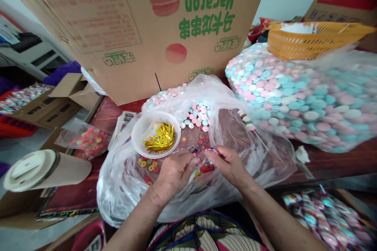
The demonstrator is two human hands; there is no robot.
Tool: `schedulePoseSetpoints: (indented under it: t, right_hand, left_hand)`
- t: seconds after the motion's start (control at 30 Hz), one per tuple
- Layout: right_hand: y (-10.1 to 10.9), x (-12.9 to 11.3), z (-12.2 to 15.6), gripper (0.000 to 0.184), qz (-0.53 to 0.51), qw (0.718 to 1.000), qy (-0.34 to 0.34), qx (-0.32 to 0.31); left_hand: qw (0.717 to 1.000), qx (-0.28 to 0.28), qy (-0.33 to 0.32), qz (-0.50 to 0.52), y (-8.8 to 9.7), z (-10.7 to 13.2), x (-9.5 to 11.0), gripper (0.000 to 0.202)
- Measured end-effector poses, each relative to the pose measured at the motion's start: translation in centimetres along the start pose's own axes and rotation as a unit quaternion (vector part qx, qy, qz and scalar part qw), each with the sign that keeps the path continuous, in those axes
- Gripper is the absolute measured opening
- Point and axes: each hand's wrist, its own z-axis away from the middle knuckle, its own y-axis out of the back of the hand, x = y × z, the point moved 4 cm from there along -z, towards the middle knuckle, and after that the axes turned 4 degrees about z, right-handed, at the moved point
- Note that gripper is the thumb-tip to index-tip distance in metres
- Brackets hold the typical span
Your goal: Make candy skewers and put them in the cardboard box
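Observation:
My left hand (180, 168) and my right hand (231, 164) are close together over a spread clear plastic bag (118, 190). Both pinch a small clear wrapper (202, 156) with coloured printing; its contents are hard to make out. Beyond my left hand, a white bowl (136, 139) holds gold twist ties (160, 138). Ring-shaped candies (150, 164) in red, yellow and green lie around my left hand, with red ones (204, 140) past my fingertips. Farther back, pastel candies (198, 115) form a loose pile. A short row of candies (246, 120) lies to the right.
Behind stands a large cardboard box (147, 62). At right, a big bag of pastel candies (294, 98) bears an orange basket (318, 43). A lidded cup (64, 166) and a bag of ring candies (92, 139) are at left. Wrapped candies (330, 215) fill a lower-right box.

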Motion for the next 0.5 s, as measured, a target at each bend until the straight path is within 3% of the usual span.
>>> schedulePoseSetpoints:
  t: [0.1, 0.17, 0.2, 0.23, 0.27, 0.3, 0.4, 0.5]
  right_hand:
    - [0.3, 0.2, 0.0, 0.048, 0.03, 0.999, -0.007, 0.029]
    - [2.6, 0.9, -0.5, 0.049, 0.142, 0.987, -0.029, 0.073]
    - [4.4, 1.3, -0.9, 0.048, 0.234, 0.966, -0.048, 0.104]
    - [6.5, 1.8, -1.4, 0.046, 0.339, 0.927, -0.069, 0.145]
    - [8.6, 2.4, -1.9, 0.042, 0.466, 0.865, -0.097, 0.158]
    - [10.6, 3.1, -2.4, 0.035, 0.505, 0.839, -0.115, 0.168]
    - [14.5, 5.7, -3.9, 0.028, 0.553, 0.803, -0.154, 0.161]
    - [15.7, 7.6, -4.5, 0.026, 0.574, 0.789, -0.166, 0.141]
  left_hand:
    - [0.998, 0.041, -0.032, -0.02, -0.6, 0.4, 0.0, 0.019]
    - [0.997, 0.07, -0.04, -0.014, -0.6, 0.8, -0.3, 0.019]
    - [0.995, 0.085, -0.047, -0.012, -0.4, 1.0, -0.4, 0.021]
    - [0.993, 0.102, -0.058, -0.008, 0.0, 1.2, -0.6, 0.022]
    - [0.99, 0.123, -0.069, -0.003, 0.5, 1.5, -0.8, 0.021]
    - [0.987, 0.143, -0.078, 0.004, 1.0, 1.8, -1.0, 0.02]
    - [0.983, 0.162, -0.09, 0.013, 2.4, 2.5, -1.3, 0.017]
    - [0.983, 0.148, -0.104, -0.009, 3.0, 3.1, -1.1, 0.018]
